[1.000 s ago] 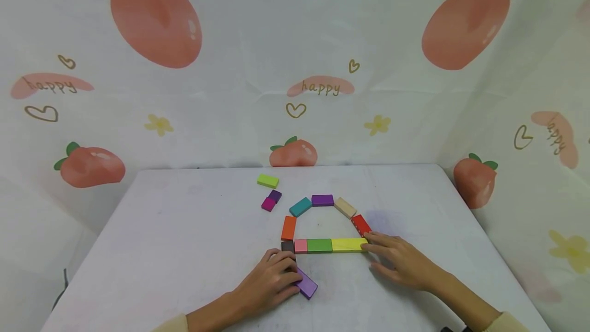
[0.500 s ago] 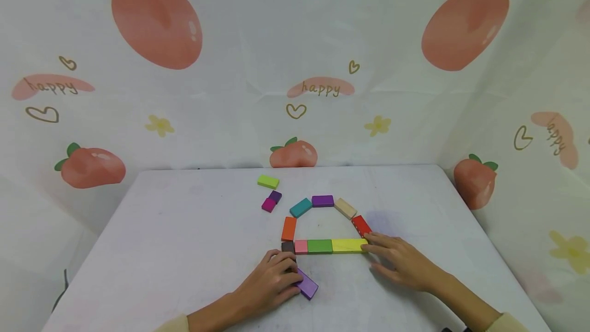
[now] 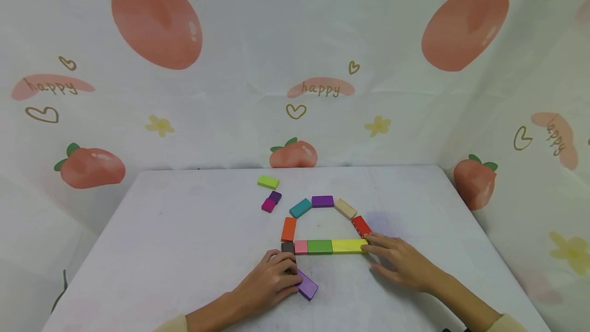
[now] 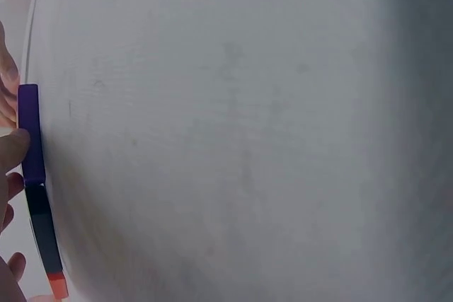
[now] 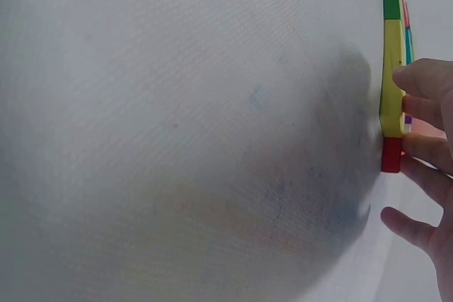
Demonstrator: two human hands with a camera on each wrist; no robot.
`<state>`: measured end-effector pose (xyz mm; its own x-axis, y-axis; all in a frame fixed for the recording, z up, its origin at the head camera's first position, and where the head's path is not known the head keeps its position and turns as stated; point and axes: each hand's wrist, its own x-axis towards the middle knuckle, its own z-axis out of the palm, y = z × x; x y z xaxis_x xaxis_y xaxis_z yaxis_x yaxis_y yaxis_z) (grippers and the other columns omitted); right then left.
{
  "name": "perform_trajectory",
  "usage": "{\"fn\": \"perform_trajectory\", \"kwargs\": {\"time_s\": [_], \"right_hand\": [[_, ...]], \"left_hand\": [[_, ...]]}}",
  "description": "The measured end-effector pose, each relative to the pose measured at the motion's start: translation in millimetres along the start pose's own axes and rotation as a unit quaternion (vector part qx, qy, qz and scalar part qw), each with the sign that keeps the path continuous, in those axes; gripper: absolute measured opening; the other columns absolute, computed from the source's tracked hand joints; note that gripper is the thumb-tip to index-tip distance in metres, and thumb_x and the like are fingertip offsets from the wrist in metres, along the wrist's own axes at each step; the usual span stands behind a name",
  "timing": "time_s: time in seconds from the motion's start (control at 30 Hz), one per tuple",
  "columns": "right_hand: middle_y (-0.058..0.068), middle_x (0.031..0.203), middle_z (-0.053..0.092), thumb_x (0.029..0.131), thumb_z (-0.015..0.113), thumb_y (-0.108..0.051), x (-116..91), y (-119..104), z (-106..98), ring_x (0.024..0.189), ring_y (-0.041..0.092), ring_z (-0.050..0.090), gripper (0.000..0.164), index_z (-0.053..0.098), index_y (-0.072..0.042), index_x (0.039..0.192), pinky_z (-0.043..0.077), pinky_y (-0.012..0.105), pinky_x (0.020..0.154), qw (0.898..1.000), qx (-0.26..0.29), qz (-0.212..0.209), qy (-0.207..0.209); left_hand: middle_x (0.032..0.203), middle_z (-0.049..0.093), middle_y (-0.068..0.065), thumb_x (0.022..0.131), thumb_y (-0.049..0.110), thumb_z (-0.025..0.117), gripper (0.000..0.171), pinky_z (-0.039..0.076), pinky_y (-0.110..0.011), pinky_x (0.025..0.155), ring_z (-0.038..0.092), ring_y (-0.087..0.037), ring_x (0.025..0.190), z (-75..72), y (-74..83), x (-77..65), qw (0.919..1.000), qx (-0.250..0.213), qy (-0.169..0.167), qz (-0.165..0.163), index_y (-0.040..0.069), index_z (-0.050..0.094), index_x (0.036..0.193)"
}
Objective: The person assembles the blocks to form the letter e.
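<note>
In the head view, my left hand (image 3: 269,279) curls over the near end of the black block (image 3: 288,248) and pinches the light purple block (image 3: 308,286) between thumb and fingers. The left wrist view has the thumb against the side of this purple block (image 4: 30,114), end to end with the black one (image 4: 44,224). Fingers spread and relaxed, my right hand (image 3: 403,262) touches the right end of the yellow block (image 3: 348,246) and the near end of the red block (image 3: 361,225). Green (image 3: 320,247) and pink (image 3: 301,247) blocks continue that row leftward.
Orange (image 3: 289,229), teal (image 3: 301,208), purple (image 3: 322,201) and beige (image 3: 345,208) blocks form an arch behind the row. Farther back left lie a lime block (image 3: 268,182), a dark purple one (image 3: 275,197) and a magenta one (image 3: 268,205). A printed cloth (image 3: 230,91) hangs behind the white table (image 3: 184,250).
</note>
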<state>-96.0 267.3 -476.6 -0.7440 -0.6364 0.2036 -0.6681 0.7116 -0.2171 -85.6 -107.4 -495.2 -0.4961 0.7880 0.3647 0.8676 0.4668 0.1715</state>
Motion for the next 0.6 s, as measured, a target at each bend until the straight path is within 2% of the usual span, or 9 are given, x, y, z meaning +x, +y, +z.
{"fn": "perform_trajectory", "kwargs": {"time_s": [0.13, 0.23, 0.43, 0.6], "right_hand": [[0.007, 0.137, 0.061, 0.085, 0.079, -0.028, 0.2, -0.4, -0.7, 0.122, 0.028, 0.060, 0.045, 0.069, -0.019, 0.127, 0.054, 0.053, 0.088, 1.000, -0.002, 0.000, -0.002], [0.007, 0.137, 0.061, 0.085, 0.079, -0.028, 0.7, -0.3, -1.1, 0.123, 0.028, 0.059, 0.044, 0.069, -0.019, 0.127, 0.054, 0.052, 0.088, 1.000, -0.003, 0.000, 0.000], [0.007, 0.137, 0.061, 0.085, 0.079, -0.028, 1.1, -0.9, -2.0, 0.122, 0.028, 0.060, 0.043, 0.069, -0.019, 0.126, 0.054, 0.053, 0.088, 1.000, 0.001, 0.002, 0.000], [0.006, 0.136, 0.061, 0.085, 0.079, -0.029, 0.7, -1.0, -1.0, 0.121, 0.027, 0.060, 0.043, 0.070, -0.020, 0.126, 0.055, 0.052, 0.088, 1.000, 0.002, 0.004, -0.003]], "left_hand": [[0.106, 0.066, 0.006, 0.087, 0.027, 0.078, 0.019, 0.049, -0.043, 0.096, 0.055, -0.015, 0.116, -0.2, -2.0, -0.2, 1.0000, -0.001, 0.004, 0.009, 0.023, 0.080, 0.106], [0.106, 0.066, 0.007, 0.088, 0.029, 0.077, 0.019, 0.048, -0.043, 0.096, 0.055, -0.014, 0.116, 0.2, -3.0, -0.4, 0.9999, -0.013, 0.002, 0.003, 0.022, 0.079, 0.106], [0.103, 0.065, 0.009, 0.085, 0.032, 0.081, 0.021, 0.048, -0.038, 0.096, 0.054, -0.011, 0.114, -12.0, -7.4, 12.4, 0.9973, -0.061, 0.014, -0.037, 0.019, 0.080, 0.102], [0.103, 0.064, 0.006, 0.080, 0.025, 0.085, 0.024, 0.049, -0.039, 0.095, 0.057, -0.013, 0.108, -28.3, -29.4, 28.8, 0.9922, -0.079, 0.061, -0.074, 0.015, 0.079, 0.100]]}}
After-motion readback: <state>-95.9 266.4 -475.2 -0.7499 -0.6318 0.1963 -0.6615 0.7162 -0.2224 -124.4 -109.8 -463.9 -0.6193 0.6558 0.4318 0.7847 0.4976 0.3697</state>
